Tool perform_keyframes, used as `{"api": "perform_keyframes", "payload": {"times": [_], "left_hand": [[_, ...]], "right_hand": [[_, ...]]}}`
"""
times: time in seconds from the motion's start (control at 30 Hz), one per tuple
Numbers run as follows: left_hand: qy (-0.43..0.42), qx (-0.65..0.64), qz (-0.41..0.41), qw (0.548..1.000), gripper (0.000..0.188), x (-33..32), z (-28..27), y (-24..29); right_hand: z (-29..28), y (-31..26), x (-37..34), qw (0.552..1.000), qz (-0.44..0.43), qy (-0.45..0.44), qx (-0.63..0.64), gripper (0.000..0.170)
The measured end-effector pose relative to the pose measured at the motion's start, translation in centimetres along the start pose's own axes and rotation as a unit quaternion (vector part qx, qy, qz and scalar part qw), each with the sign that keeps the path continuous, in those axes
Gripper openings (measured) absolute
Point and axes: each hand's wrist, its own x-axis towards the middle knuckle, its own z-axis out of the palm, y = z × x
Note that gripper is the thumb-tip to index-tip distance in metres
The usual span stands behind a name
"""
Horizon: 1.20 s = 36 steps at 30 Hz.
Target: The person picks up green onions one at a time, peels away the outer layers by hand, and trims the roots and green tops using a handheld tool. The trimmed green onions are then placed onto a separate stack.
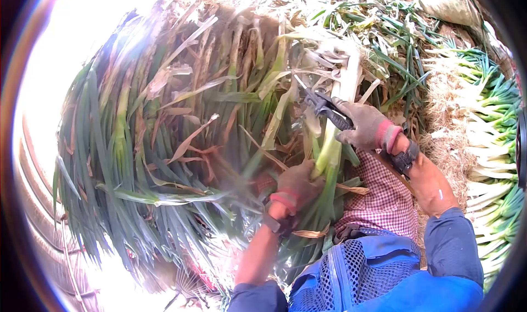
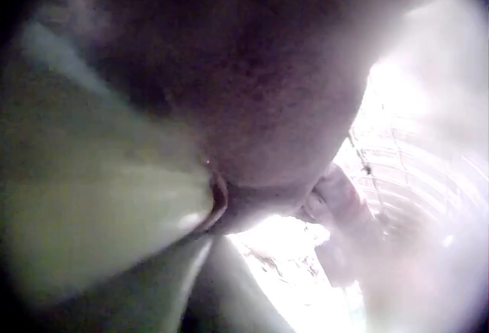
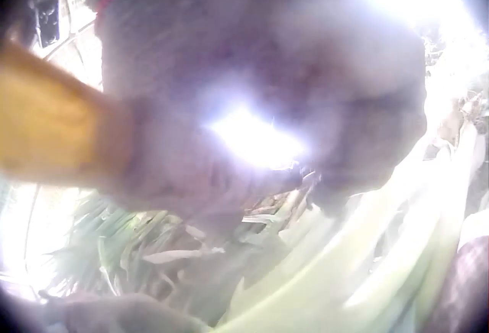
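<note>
My gloved left hand (image 1: 301, 186) grips a long green onion (image 1: 329, 153) around its green part, in front of my lap. Its white shaft (image 1: 348, 84) points away from me, with loose pale skins about its far end. In the left wrist view the thick stalk (image 2: 107, 211) lies against the dark glove. My gloved right hand (image 1: 365, 124) holds a black air blow gun (image 1: 335, 117) beside the shaft, its thin nozzle pointing up and left. A yellow-brown hose (image 3: 61, 127) runs back from the hand in the right wrist view. Glare washes out part of that view.
A big heap of unpeeled green onions (image 1: 132, 131) fills the left, leaves drooping toward me. Peeled skins and leaf scraps (image 1: 379, 26) cover the back. Along the right lies a row of pale onions (image 1: 488, 169) with roots facing inward. A pale sack (image 1: 447, 4) stands back right.
</note>
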Motion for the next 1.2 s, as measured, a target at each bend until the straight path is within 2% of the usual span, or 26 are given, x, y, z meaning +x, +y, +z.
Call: {"api": "perform_keyframes", "payload": {"times": [0.07, 0.13, 0.2, 0.23, 0.27, 0.3, 0.33, 0.37, 0.43, 0.57, 0.63, 0.67, 0.73, 0.77, 0.83, 0.9, 0.97, 1.0, 1.07, 1.1, 1.13, 1.17, 1.2], "left_hand": [[-0.029, 0.126, 0.028, 0.991, 0.041, 0.2, 0.3, 1.9], [-0.009, 0.136, 0.048, 0.989, 0.037, 0.4, 0.6, 1.6], [-0.065, 0.106, 0.003, 0.992, 0.04, 0.5, -1.4, 2.7], [-0.065, 0.106, 0.003, 0.992, 0.04, 1.3, -1.6, 1.3], [-0.04, -0.01, 0.026, 0.999, 0.045, 2.3, -2.2, 0.1], [0.009, -0.061, 0.035, 0.998, 0.052, 3.2, -2.8, -1.2], [0.057, -0.11, 0.048, 0.991, 0.059, 4.0, -4.1, -1.4], [0.127, -0.095, 0.047, 0.986, 0.07, 4.9, -6.2, -0.3], [0.288, 0.087, 0.07, 0.951, 0.087, 8.5, -8.0, -1.7], [0.343, 0.183, 0.045, 0.92, 0.101, 16.8, -10.0, -4.6], [0.371, 0.299, 0.102, 0.873, 0.091, 20.5, -10.0, -6.4], [0.37, 0.298, 0.104, 0.874, 0.091, 21.2, -10.1, -6.3], [0.184, 0.306, -0.017, 0.934, 0.061, 22.1, -10.2, -6.1], [0.204, 0.259, -0.042, 0.943, 0.034, 22.0, -9.4, -5.7], [0.059, 0.344, -0.035, 0.936, 0.025, 20.5, -7.4, -4.5], [-0.077, 0.363, 0.029, 0.928, 0.024, 17.8, -3.9, -6.6], [-0.104, 0.244, 0.063, 0.962, 0.028, 14.5, -1.2, -7.9], [-0.104, 0.245, 0.063, 0.962, 0.028, 13.9, -1.1, -8.3], [-0.112, 0.027, 0.008, 0.993, 0.038, 12.4, -2.6, -8.2], [-0.138, -0.121, -0.112, 0.977, 0.036, 10.9, -5.6, -4.6], [-0.137, -0.122, -0.113, 0.977, 0.036, 11.2, -6.1, -5.3], [-0.078, -0.169, -0.084, 0.979, 0.035, 11.7, -6.3, -6.3], [-0.02, -0.215, -0.054, 0.975, 0.034, 12.4, -6.5, -7.2]], "right_hand": [[-0.6, -0.3, 0.2, 1.0, -0.002, -0.015, 0.018, 0.092], [-1.2, -1.1, 0.8, 0.999, -0.02, -0.04, 0.015, 0.09], [-1.7, -1.6, 1.8, 0.999, 0.031, -0.034, 0.003, 0.09], [-1.9, -2.0, 2.3, 0.998, 0.06, -0.013, 0.02, 0.091], [-1.4, -1.9, 3.1, 0.997, 0.069, 0.019, -0.013, 0.093], [-1.4, -1.5, 3.3, 0.996, 0.087, -0.018, 0.013, 0.092], [-1.2, -1.6, 3.2, 0.996, 0.083, -0.025, 0.021, 0.092], [-0.9, -1.7, 3.0, 0.996, 0.078, -0.031, 0.03, 0.092], [1.5, -0.4, 2.8, 0.999, 0.024, 0.031, 0.03, 0.092], [1.4, -1.4, 2.3, 0.998, 0.042, -0.014, 0.046, 0.095], [2.0, -1.4, 1.7, 0.998, 0.039, -0.02, 0.034, 0.094], [2.2, -1.3, 1.6, 0.999, 0.034, -0.026, 0.025, 0.094], [2.3, -0.4, 1.5, 0.999, 0.015, -0.002, 0.041, 0.095], [2.0, -0.3, 1.4, 0.999, 0.013, -0.004, 0.046, 0.096], [1.9, -0.2, 1.3, 0.999, 0.011, -0.007, 0.053, 0.096], [1.9, -0.2, 1.6, 0.996, 0.003, 0.015, 0.083, 0.096], [1.3, -1.0, 2.5, 0.997, 0.028, -0.013, 0.076, 0.097], [1.0, -1.3, 3.1, 0.996, 0.053, -0.037, 0.068, 0.097], [1.5, -1.7, 3.9, 0.995, 0.032, -0.072, 0.062, 0.096], [1.6, -2.3, 4.4, 0.991, 0.054, -0.09, 0.082, 0.095], [1.7, -2.7, 4.8, 0.986, 0.076, -0.107, 0.101, 0.093], [2.5, -2.4, 5.8, 0.984, 0.099, -0.068, 0.128, 0.081], [2.8, -2.0, 6.2, 0.984, 0.099, -0.067, 0.129, 0.081]]}}
